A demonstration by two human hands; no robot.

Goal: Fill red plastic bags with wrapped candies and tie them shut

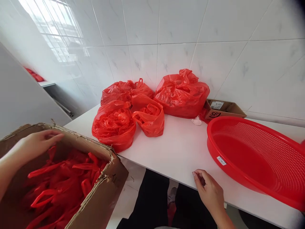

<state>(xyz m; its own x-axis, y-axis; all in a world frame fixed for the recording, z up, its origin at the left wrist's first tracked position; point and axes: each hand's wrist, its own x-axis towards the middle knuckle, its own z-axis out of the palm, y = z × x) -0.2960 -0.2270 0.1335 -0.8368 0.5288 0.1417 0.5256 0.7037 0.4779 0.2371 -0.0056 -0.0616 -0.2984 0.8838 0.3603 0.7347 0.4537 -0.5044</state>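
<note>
On the left, my left hand [39, 143] is over the inside of an open cardboard box [116, 187], its fingers loosely apart with nothing visible between them. Inside the box lies a heap of knotted red plastic bags [64, 178]; one bag's tip stands up just below that hand. My right hand [209, 190] rests at the front edge of the white table [176, 149], fingers curled in and the thumb near the fingertips. No object shows in it. To its right stands a large red plastic basket [243, 159] with perforated sides.
Toward the wall are several full red plastic bags: a big tied one [182, 93], two open ones [114, 124] [150, 117], and more at back left [119, 92]. A small open carton [224, 109] stands behind the basket. A crumpled white scrap [196, 121] lies nearby.
</note>
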